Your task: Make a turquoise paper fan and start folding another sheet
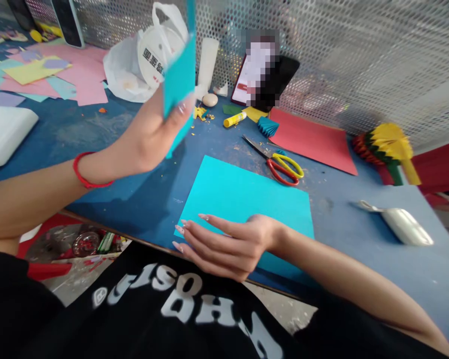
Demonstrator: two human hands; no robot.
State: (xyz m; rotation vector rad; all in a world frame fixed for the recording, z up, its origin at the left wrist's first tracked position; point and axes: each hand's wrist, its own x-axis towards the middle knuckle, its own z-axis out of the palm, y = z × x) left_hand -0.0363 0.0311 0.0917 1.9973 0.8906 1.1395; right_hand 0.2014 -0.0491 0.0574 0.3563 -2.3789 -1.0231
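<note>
My left hand (pixel 149 134) is raised above the blue table and pinches a folded piece of teal paper (pixel 178 75), which stands upright in front of a white plastic bag. My right hand (pixel 224 244) rests at the near edge of the table with its fingers stretched out and pointing left. It lies on the near left corner of a flat cyan paper sheet (pixel 247 194) and holds nothing. A red cord circles my left wrist.
Scissors with yellow and red handles (pixel 280 164) lie beyond the cyan sheet, next to a red sheet (pixel 314 139) and a yellow glue stick (pixel 235 119). A phone (pixel 265 75) leans on the mesh wall. A folded paper fan (pixel 385 147) and a silvery object (pixel 404 225) lie right. Pink and yellow papers (pixel 60 75) lie left.
</note>
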